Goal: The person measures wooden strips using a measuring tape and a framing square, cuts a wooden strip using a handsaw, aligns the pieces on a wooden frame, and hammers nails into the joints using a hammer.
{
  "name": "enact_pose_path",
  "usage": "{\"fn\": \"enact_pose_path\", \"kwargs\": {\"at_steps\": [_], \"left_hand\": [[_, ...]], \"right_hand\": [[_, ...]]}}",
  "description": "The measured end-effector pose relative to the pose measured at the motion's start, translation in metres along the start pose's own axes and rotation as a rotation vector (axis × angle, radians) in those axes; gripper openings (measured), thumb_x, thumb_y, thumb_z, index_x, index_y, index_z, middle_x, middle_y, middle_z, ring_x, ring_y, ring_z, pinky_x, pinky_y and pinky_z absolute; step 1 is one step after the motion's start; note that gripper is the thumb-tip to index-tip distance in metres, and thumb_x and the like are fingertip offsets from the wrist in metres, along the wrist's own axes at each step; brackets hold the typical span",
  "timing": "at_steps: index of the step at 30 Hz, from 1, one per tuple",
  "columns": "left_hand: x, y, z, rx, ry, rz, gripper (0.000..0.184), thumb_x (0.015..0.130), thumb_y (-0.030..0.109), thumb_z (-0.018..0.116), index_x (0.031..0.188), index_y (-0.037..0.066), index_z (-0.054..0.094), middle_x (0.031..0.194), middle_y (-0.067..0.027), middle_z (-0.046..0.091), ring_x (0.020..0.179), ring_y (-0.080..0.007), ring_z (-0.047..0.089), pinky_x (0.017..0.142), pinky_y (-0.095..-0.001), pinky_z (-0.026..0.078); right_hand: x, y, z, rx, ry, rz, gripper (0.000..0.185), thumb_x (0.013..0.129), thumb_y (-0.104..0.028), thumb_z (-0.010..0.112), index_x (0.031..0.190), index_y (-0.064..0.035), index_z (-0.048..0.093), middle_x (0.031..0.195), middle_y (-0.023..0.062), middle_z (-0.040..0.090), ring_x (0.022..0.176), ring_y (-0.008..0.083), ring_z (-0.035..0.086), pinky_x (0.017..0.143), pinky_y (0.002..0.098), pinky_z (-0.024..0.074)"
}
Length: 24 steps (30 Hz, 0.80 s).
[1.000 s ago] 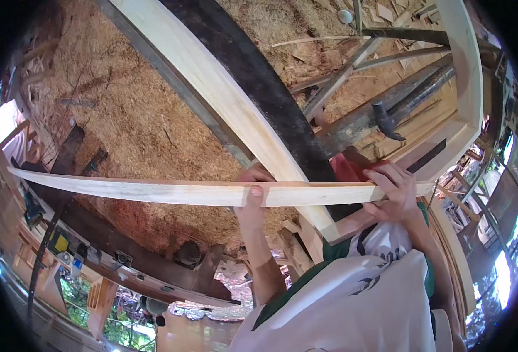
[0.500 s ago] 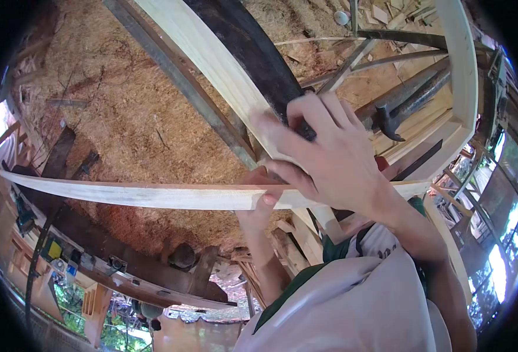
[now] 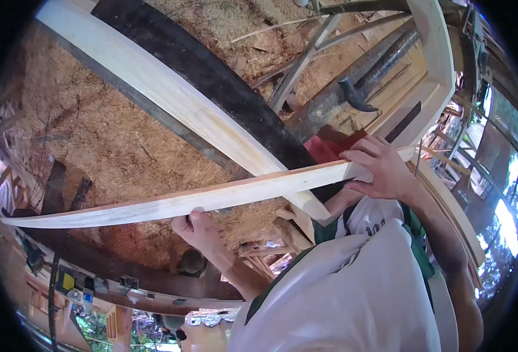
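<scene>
A long, slightly curved pale wooden strip (image 3: 235,193) stretches across in front of me, narrowing toward its far left end. My right hand (image 3: 382,167) is closed around it near its right end, fingers over the upper edge and thumb on the near face. My left hand (image 3: 199,233) grips its lower edge further left, with the thumb against the near face and the other fingers partly hidden. Behind the strip, a second pale plank (image 3: 188,94) lies diagonally beside a dark board (image 3: 206,64), and the held strip crosses over its near part.
A hammer (image 3: 357,97) rests beyond my right hand, near a pale curved wooden frame (image 3: 441,53). A red object (image 3: 329,145) lies by the dark board. Sawdust (image 3: 106,146) covers the ground. A long dark timber (image 3: 147,276) with small items along it curves past the lower left.
My right hand has come off the diagonal plank and dark board and taken hold of the strip's right part. My left hand has shifted left along the strip. The view has also shifted.
</scene>
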State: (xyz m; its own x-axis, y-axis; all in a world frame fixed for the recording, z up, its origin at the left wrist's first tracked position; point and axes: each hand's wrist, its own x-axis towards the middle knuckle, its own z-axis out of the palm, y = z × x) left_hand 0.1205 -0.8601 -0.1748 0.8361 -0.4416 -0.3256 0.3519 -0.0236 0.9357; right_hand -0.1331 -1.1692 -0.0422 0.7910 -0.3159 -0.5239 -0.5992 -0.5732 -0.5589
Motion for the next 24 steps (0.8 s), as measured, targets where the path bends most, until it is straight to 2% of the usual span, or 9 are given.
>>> {"fn": "enact_pose_path", "kwargs": {"at_steps": [3,8,10,11,13,14,16,19,24], "left_hand": [[0.001,0.005,0.002,-0.047,-0.011,-0.037,0.023,0.094,0.006,0.067,0.114,0.001,0.059,0.105,-0.0072,0.064,0.095,-0.0165,0.061,0.088,-0.0354,0.052],[-0.005,0.008,0.010,-0.115,0.072,-0.077,0.026,0.097,0.005,0.063,0.120,-0.003,0.054,0.113,-0.0120,0.061,0.102,-0.0200,0.060,0.091,-0.0382,0.053],[-0.003,0.021,0.031,0.254,0.407,-0.302,0.033,0.099,0.007,0.061,0.126,-0.007,0.048,0.121,-0.0184,0.058,0.105,-0.0247,0.060,0.095,-0.0415,0.053],[0.003,0.028,0.027,0.246,0.298,-0.343,0.041,0.099,0.007,0.061,0.131,-0.008,0.041,0.123,-0.0228,0.056,0.107,-0.0281,0.060,0.100,-0.0436,0.052],[0.007,0.023,0.025,0.251,0.340,-0.320,0.054,0.099,0.007,0.062,0.138,-0.009,0.028,0.129,-0.0252,0.053,0.117,-0.0307,0.057,0.108,-0.0465,0.050],[0.010,-0.001,-0.015,0.156,0.189,-0.284,0.055,0.099,0.009,0.061,0.138,-0.011,0.028,0.129,-0.0254,0.054,0.117,-0.0314,0.058,0.110,-0.0470,0.048],[0.017,0.024,0.028,0.128,0.092,-0.164,0.038,0.102,0.006,0.054,0.137,-0.008,0.045,0.124,-0.0213,0.059,0.110,-0.0266,0.061,0.100,-0.0421,0.052],[0.013,0.038,0.047,0.301,0.277,-0.234,0.034,0.104,0.006,0.051,0.135,-0.007,0.049,0.124,-0.0181,0.060,0.107,-0.0242,0.062,0.096,-0.0394,0.052],[0.028,0.052,0.077,0.135,0.173,-0.221,0.035,0.101,0.003,0.051,0.133,-0.011,0.048,0.125,-0.0185,0.058,0.108,-0.0230,0.061,0.094,-0.0358,0.054]], "right_hand": [[-0.010,0.006,0.017,-0.005,0.053,0.015,0.056,0.071,-0.029,0.085,0.118,-0.0104,0.062,0.101,0.0104,0.063,0.095,0.0336,0.062,0.083,0.0448,0.0502],[-0.014,0.015,0.031,-0.020,0.189,-0.048,0.059,0.063,-0.023,0.087,0.114,-0.0082,0.062,0.091,0.0104,0.063,0.083,0.0317,0.063,0.070,0.0453,0.0488],[-0.015,0.014,0.036,0.007,0.240,-0.068,0.057,0.063,-0.024,0.086,0.112,-0.0085,0.062,0.091,0.0103,0.063,0.083,0.0314,0.064,0.069,0.0451,0.0493],[-0.016,0.020,0.033,0.026,0.277,-0.098,0.056,0.063,-0.026,0.086,0.111,-0.0088,0.063,0.090,0.0102,0.063,0.082,0.0311,0.065,0.068,0.0450,0.0498],[-0.021,0.028,0.046,-0.091,0.323,-0.094,0.048,0.071,-0.035,0.079,0.112,-0.0123,0.065,0.096,0.0062,0.066,0.085,0.0288,0.067,0.068,0.0418,0.0528],[-0.020,0.031,0.048,-0.052,0.325,-0.102,0.049,0.073,-0.037,0.077,0.112,-0.0122,0.065,0.096,0.0060,0.066,0.085,0.0280,0.067,0.068,0.0414,0.0521],[-0.020,0.026,0.042,-0.116,0.305,-0.108,0.051,0.073,-0.037,0.077,0.115,-0.0126,0.064,0.096,0.0048,0.067,0.084,0.0252,0.066,0.068,0.0409,0.0511],[-0.020,0.025,0.045,-0.126,0.324,-0.133,0.051,0.074,-0.037,0.078,0.116,-0.0128,0.063,0.094,0.0046,0.066,0.084,0.0246,0.067,0.067,0.0399,0.0515],[-0.013,0.029,0.043,-0.148,0.399,-0.116,0.051,0.075,-0.039,0.078,0.117,-0.0120,0.063,0.092,0.0051,0.067,0.083,0.0254,0.068,0.066,0.0385,0.0532]]}}
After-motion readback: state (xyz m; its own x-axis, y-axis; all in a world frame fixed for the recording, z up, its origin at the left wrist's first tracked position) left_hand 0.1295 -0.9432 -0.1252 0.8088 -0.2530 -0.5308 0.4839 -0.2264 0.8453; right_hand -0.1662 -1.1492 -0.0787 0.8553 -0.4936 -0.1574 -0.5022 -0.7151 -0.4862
